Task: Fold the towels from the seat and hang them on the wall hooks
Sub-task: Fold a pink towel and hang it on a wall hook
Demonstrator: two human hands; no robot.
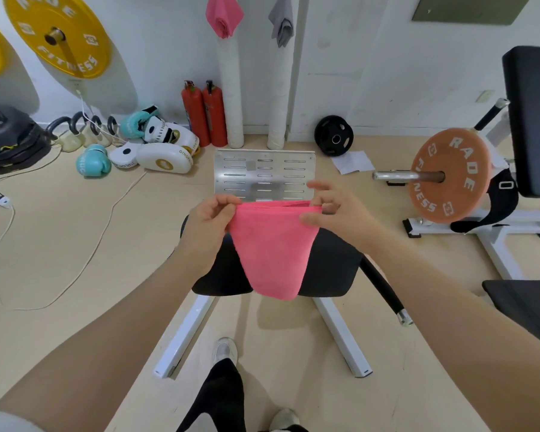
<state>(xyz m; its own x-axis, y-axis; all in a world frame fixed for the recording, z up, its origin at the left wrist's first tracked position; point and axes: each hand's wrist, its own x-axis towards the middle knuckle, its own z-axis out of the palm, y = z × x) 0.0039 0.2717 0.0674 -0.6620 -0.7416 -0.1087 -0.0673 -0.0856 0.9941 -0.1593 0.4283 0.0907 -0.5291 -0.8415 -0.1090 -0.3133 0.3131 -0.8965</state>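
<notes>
While the beige floor (60,244) lies open to the left of the machine, its right side is hemmed in by a white-framed weight machine (493,232) that carries a round orange weight plate (449,176) lettered "RADE FITNESS". A large yellow weight plate (56,35) on the white wall shows the same "FITNESS" wording. The black padded seat (328,263) stands between two white floor rails, below the raised hands, with a slotted metal footplate (264,174) just beyond it toward the wall. The folded pink terry towel (272,247) hangs in the air over the seat, its top edge stretched level and its lower part tapering to a rounded end near the seat's front edge. The left hand (209,222) pinches the towel's left top corner between thumb and curled fingers; the right hand (334,210) pinches the right top corner, its other fingers spread loosely. High on the wall a pink towel (223,17) and a grey towel (282,21) hang side by side, apart from each other. Two red fire extinguishers (205,113) stand against the wall. White boxing pads (166,157), one reading "GINGPAI", lie by teal boxing gloves (92,162), with a thin white cable (85,260) looping across the floor at left.
</notes>
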